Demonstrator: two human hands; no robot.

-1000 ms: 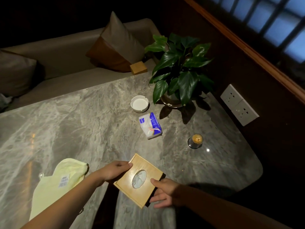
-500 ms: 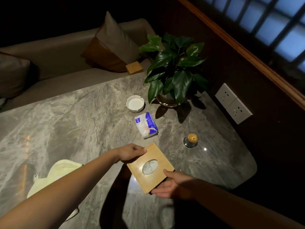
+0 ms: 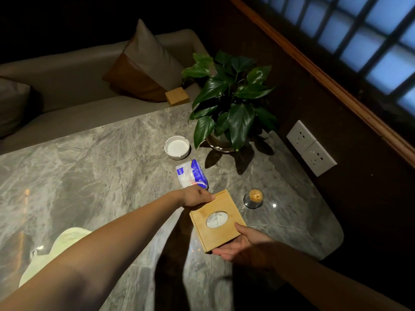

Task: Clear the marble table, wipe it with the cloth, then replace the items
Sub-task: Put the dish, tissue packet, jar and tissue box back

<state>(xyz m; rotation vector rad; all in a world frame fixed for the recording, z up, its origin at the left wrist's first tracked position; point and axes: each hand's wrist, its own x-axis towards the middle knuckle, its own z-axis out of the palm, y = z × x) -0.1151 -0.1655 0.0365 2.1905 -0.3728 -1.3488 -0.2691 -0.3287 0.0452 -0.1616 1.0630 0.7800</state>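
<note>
Over the marble table (image 3: 112, 164), right end, my left hand (image 3: 196, 196) grips the tissue box (image 3: 216, 230) at its far edge, right hand (image 3: 242, 248) at its near corner; risk: swinging it into the toothpick jar (image 3: 253, 197) just beside.

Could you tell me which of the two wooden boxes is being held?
The tissue box with the oval opening, gripped by the left hand and right hand; the smaller box sits on the sofa, untouched.

Grey veined marble table (image 3: 94, 167), tan wooden tissue box (image 3: 216, 221), pale yellow cloth (image 3: 56, 250), white ashtray (image 3: 177, 147), blue-and-white packet (image 3: 192, 176)
</note>
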